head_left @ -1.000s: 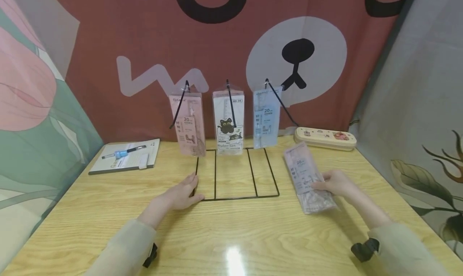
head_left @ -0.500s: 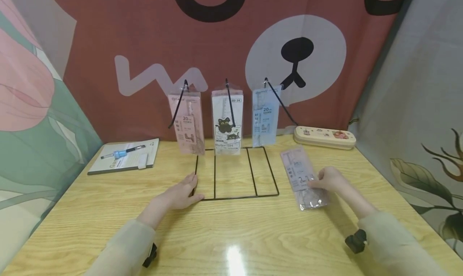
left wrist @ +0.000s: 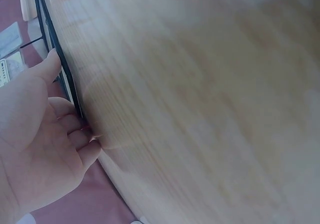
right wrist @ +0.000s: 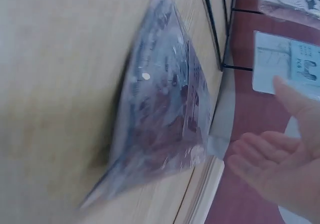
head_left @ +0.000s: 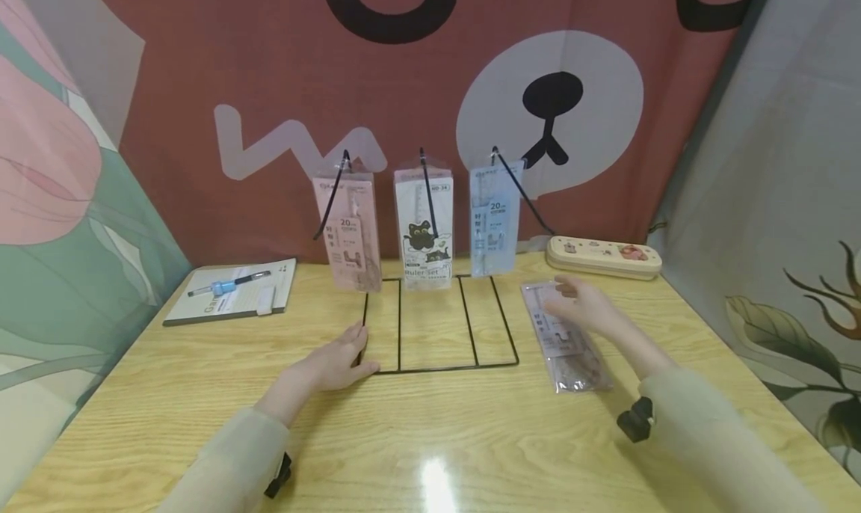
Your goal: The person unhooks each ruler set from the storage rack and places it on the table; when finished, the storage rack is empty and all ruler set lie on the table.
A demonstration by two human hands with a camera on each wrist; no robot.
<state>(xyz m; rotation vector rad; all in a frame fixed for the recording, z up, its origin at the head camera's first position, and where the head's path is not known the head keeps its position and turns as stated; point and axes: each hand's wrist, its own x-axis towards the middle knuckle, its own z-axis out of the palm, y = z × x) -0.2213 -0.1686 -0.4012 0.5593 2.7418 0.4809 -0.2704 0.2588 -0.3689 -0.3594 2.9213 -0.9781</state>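
My left hand (head_left: 334,362) holds the front left corner of a black wire rack (head_left: 437,369); in the left wrist view its bent fingers (left wrist: 80,136) and thumb meet the wire. The right hand (head_left: 584,309) hovers over a pinkish-purple ruler set packet (head_left: 561,341) lying on the table. In the right wrist view that hand (right wrist: 280,159) is apart from the packet (right wrist: 160,99), fingers loosely spread, gripping nothing. From the rack's upper wires hang a pink ruler set (head_left: 350,232), a white ruler set with black cats (head_left: 425,229) and a blue ruler set (head_left: 494,217).
A cream pencil case (head_left: 604,258) lies at the back right. At the back left is a notebook (head_left: 242,307) bearing a blue-and-black pen (head_left: 229,283) and a small white block, perhaps an eraser (head_left: 266,300). A bear-print cloth (head_left: 269,64) stands behind the table.
My right hand has let go of the pinkish-purple packet, which now lies flatter on the table, and has moved up and left above it. The left hand stays put on the rack.
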